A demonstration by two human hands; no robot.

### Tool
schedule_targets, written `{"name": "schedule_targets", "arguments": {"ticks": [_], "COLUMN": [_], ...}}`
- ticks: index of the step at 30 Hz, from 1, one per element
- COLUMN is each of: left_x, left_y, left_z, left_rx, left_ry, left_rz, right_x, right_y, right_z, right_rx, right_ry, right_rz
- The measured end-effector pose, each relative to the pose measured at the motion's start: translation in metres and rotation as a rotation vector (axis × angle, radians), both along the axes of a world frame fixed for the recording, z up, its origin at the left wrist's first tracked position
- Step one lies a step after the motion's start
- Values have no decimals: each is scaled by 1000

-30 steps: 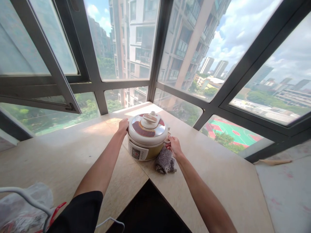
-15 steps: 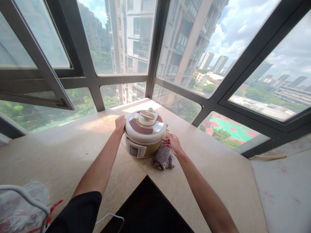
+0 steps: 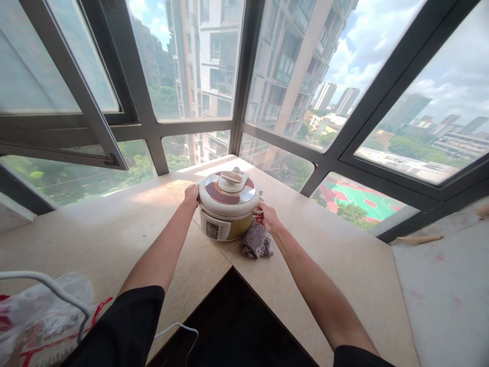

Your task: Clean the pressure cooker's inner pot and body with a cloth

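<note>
An electric pressure cooker (image 3: 228, 230) stands upright on the pale stone-look counter, its lid on and its control panel turned toward me. My left hand (image 3: 191, 195) grips its left side, where the handle is mostly hidden under my fingers. On the other side my right hand (image 3: 268, 217) is closed round the right side handle. A crumpled grey-brown cloth (image 3: 255, 241) lies against the cooker's front right, just below my right hand.
Windows with dark frames (image 3: 237, 102) meet in a corner behind the counter (image 3: 317, 244). One window sash (image 3: 91, 122) hangs open at left. Plastic bags (image 3: 57, 316) and a thick pale cable (image 3: 53, 285) lie at lower left. A thin white cord (image 3: 179, 324) crosses the counter's dark cut-out (image 3: 233, 326).
My right hand has moved in closer, its fingers now wrapped round the handle. My left hand stays on the cooker's left side. The whole view has shifted slightly.
</note>
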State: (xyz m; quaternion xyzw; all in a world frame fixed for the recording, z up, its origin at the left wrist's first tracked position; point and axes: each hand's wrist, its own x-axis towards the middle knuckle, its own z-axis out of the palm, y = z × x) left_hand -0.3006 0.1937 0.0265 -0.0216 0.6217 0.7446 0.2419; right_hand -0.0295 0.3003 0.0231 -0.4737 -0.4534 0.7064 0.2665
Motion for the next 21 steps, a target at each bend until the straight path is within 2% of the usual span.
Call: {"name": "schedule_targets", "arguments": {"ticks": [4, 14, 18, 21], "left_x": [6, 41, 58, 81], "left_y": [-13, -20, -17, -10], "left_z": [7, 15, 15, 14], "left_rx": [-2, 4, 29, 60], "left_ry": [-57, -152, -216, -266], "left_rz": [-51, 7, -1, -39], "right_x": [5, 38, 63, 92], "right_y": [-9, -24, -25, -22], "right_z": [-2, -2, -2, -1], "right_rx": [26, 50, 55, 65], "right_ry": [7, 11, 1, -5], "right_rz": [-39, -63, -85, -132]}}
